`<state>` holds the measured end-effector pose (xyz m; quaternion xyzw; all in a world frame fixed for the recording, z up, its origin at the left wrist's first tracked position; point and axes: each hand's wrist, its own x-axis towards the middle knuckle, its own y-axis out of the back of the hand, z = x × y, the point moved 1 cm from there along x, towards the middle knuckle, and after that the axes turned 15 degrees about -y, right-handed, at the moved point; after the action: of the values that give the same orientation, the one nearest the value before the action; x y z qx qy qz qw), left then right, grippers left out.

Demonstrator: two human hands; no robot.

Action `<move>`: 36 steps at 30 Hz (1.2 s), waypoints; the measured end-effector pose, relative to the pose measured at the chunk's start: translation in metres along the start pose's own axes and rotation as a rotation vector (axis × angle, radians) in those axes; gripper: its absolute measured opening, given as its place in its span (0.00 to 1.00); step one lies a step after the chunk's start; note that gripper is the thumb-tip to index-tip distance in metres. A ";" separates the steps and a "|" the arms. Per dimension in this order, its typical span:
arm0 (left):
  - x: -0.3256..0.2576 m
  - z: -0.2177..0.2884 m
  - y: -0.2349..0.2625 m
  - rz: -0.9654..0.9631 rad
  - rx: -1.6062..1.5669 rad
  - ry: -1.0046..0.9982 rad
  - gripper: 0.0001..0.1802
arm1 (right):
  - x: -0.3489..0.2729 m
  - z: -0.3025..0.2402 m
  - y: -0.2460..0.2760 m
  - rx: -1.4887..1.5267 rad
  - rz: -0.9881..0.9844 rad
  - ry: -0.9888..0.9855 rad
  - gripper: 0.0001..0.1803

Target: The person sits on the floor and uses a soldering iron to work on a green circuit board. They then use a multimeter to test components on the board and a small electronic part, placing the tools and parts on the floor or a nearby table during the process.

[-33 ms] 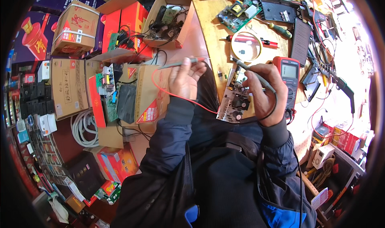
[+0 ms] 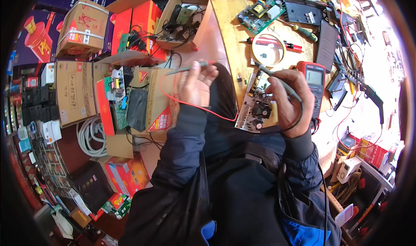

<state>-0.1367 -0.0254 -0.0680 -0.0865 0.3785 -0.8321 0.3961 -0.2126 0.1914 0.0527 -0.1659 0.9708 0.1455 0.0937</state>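
Observation:
My left hand (image 2: 196, 88), palm up and left of the wooden table, pinches a grey test probe (image 2: 189, 68) with a red tip end between thumb and fingers; its red lead (image 2: 201, 106) loops below the wrist toward the table. Over the table's near edge, my right hand (image 2: 293, 99) holds a dark grey test probe (image 2: 281, 82) pointing up and left, its black lead hanging by the wrist. A circuit board (image 2: 255, 108) lies just left of that hand, partly behind its fingers. Close on the right lies a red and grey multimeter (image 2: 315, 79) with a lit screen.
On the table (image 2: 229, 33) lie a tape roll (image 2: 284, 52), a green circuit board (image 2: 261, 15), a screwdriver (image 2: 306, 33) and a black casing (image 2: 303, 11). Open cartons (image 2: 203, 29) of cables and boards stand left. A soldering iron (image 2: 373, 96) is at the right.
My left hand has shifted slightly left with its probe, and the red lead has swung with it. My right hand has moved a little right and down relative to the table.

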 end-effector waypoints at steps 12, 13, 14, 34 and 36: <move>-0.027 0.078 0.116 0.384 0.271 -0.279 0.12 | -0.028 -0.008 0.019 -0.088 0.078 0.050 0.09; -0.034 0.077 0.120 0.334 0.258 -0.281 0.12 | -0.030 -0.008 0.021 -0.095 0.075 0.073 0.10; -0.040 0.075 0.125 0.367 0.263 -0.238 0.11 | -0.032 -0.009 0.023 -0.101 0.075 0.092 0.10; 0.087 -0.126 0.247 -0.539 0.578 0.526 0.25 | -0.048 -0.001 0.078 -0.261 0.076 0.326 0.38; 0.092 -0.117 0.264 -0.583 0.333 0.758 0.32 | -0.043 0.004 0.083 -0.282 0.111 0.295 0.39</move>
<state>-0.0935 -0.1313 -0.3487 0.1838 0.3180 -0.9301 -0.0094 -0.2009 0.2801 0.0794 -0.1430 0.9518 0.2587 -0.0820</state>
